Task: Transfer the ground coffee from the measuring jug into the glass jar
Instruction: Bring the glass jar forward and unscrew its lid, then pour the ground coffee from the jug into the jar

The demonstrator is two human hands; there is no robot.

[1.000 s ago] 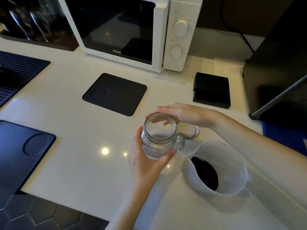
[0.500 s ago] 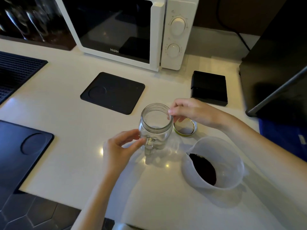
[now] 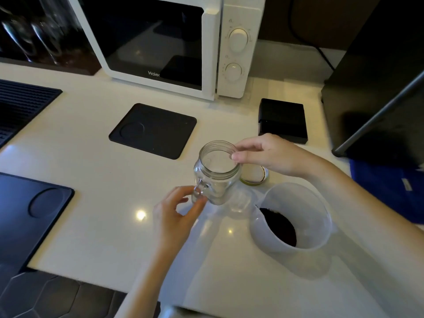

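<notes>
An empty glass jar [image 3: 216,171] with a handle stands upright and lidless on the white counter [image 3: 91,175]. My right hand [image 3: 266,154] pinches the jar's rim on its right side. My left hand [image 3: 176,214] touches the jar's handle at the lower left with thumb and fingers. The translucent measuring jug [image 3: 296,219] stands to the right of the jar, with dark ground coffee [image 3: 280,226] in its bottom. Neither hand touches the jug. The jar's lid [image 3: 253,176] lies on the counter behind the jar, under my right wrist.
A white microwave [image 3: 165,42] stands at the back. Black square mats lie at centre [image 3: 152,130] and far left [image 3: 29,214]. A small black scale [image 3: 282,120] sits behind my right hand. A dark appliance [image 3: 378,88] and blue cloth [image 3: 390,191] fill the right side.
My left hand has let go of the jar's body and moved to its handle. The jar has turned so that the handle points left, and my right hand has shifted onto the rim.
</notes>
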